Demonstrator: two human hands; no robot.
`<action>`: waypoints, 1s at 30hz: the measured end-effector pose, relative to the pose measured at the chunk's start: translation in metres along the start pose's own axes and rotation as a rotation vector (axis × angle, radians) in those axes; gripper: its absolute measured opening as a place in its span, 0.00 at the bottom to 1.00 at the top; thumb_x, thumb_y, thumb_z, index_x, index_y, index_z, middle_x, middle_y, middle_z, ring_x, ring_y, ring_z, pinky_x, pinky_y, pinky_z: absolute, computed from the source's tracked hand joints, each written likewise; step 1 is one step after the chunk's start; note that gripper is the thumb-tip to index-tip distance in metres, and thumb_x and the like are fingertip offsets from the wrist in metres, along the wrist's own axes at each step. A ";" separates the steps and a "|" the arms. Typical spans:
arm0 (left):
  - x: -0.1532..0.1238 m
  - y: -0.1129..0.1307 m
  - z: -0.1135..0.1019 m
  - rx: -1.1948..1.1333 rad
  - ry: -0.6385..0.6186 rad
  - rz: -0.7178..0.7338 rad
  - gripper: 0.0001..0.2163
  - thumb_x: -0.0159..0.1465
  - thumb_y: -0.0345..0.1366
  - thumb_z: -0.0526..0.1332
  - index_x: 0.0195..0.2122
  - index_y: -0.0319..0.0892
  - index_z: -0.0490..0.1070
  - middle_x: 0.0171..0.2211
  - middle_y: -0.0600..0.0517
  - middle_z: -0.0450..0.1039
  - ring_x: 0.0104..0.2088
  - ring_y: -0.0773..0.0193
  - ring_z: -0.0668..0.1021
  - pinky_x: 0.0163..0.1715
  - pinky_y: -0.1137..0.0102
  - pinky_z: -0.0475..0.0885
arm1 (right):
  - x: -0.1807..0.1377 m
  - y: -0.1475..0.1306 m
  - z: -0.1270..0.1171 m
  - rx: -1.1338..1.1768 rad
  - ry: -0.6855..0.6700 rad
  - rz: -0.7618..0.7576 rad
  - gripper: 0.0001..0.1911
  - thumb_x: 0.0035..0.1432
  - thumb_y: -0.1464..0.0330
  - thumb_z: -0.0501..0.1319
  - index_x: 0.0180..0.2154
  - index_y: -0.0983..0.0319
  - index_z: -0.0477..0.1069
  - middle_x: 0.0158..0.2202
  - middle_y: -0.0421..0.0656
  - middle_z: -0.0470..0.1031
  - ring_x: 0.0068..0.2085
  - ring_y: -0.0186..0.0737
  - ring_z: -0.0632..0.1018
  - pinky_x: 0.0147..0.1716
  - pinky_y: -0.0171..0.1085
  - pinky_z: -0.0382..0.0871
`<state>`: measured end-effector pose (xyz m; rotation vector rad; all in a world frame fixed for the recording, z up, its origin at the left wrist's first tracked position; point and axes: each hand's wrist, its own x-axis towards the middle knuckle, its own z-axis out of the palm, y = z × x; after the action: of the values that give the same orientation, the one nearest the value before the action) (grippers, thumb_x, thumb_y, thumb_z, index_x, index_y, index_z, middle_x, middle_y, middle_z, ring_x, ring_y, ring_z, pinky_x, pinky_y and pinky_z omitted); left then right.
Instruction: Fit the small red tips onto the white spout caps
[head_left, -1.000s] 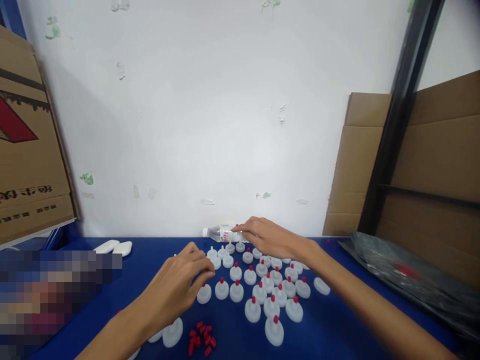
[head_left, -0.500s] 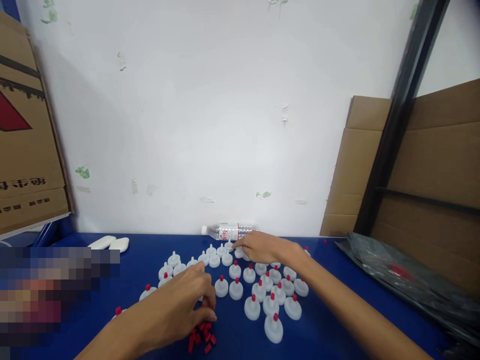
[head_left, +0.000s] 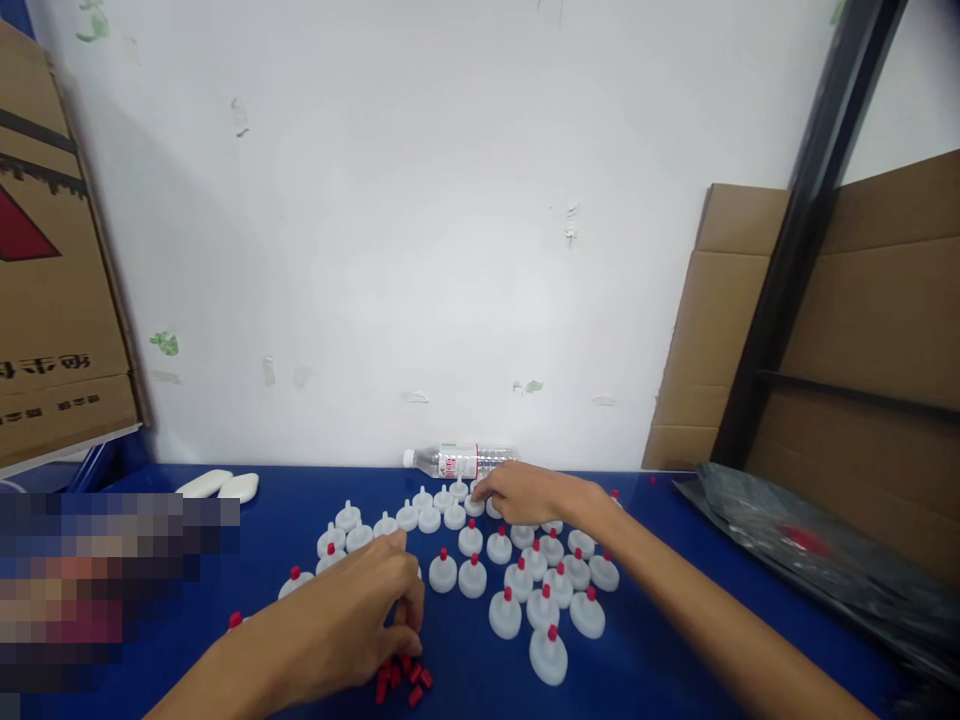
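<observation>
Several white plastic caps (head_left: pixel 525 585) stand on the blue table (head_left: pixel 645 650); many carry a small red tip. My left hand (head_left: pixel 352 620) hovers over a little pile of loose red tips (head_left: pixel 409 680) near the front edge, fingers curled in a pinch; what they hold is hidden. My right hand (head_left: pixel 525 492) reaches to the back row, fingertips pinched at a white cap (head_left: pixel 475 504) beside a lying water bottle (head_left: pixel 457 461). Bare white caps (head_left: pixel 429 519) without red tips form the back-left rows.
A white wall rises right behind the table. Cardboard boxes (head_left: pixel 52 270) stand at the left, more cardboard (head_left: pixel 870 320) and a black post (head_left: pixel 817 220) at the right. A dark plastic bag (head_left: pixel 817 560) lies on the right. Two white oblong pieces (head_left: pixel 221 486) rest at back left.
My left hand drew back from the caps toward the red tips at the front and curled into a pinch. My right hand lowered from the bottle onto the back row of caps.
</observation>
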<state>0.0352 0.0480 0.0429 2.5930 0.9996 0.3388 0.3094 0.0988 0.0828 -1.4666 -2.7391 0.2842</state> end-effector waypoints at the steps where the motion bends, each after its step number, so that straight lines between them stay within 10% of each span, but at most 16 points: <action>1: 0.000 -0.001 0.001 0.004 -0.004 -0.005 0.05 0.62 0.34 0.69 0.29 0.49 0.77 0.35 0.54 0.77 0.42 0.57 0.78 0.40 0.67 0.71 | 0.000 0.000 0.000 -0.006 0.004 0.005 0.17 0.70 0.61 0.63 0.56 0.61 0.71 0.56 0.48 0.74 0.51 0.46 0.79 0.49 0.50 0.76; 20: 0.008 0.006 0.002 0.063 0.010 0.031 0.05 0.69 0.32 0.58 0.41 0.46 0.73 0.41 0.52 0.75 0.44 0.58 0.76 0.43 0.65 0.68 | 0.010 0.005 0.021 -0.168 0.121 0.114 0.18 0.70 0.61 0.63 0.56 0.61 0.71 0.56 0.48 0.74 0.50 0.46 0.79 0.48 0.50 0.77; 30: 0.013 0.005 0.009 0.024 0.193 0.073 0.05 0.68 0.34 0.56 0.39 0.46 0.72 0.39 0.52 0.74 0.41 0.57 0.75 0.44 0.63 0.67 | -0.004 -0.005 -0.011 -0.078 0.401 0.028 0.15 0.70 0.58 0.62 0.49 0.62 0.74 0.47 0.45 0.78 0.45 0.43 0.80 0.46 0.47 0.76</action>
<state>0.0507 0.0511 0.0382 2.6624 0.9768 0.6092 0.3081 0.0945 0.0943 -1.3976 -2.4332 -0.1092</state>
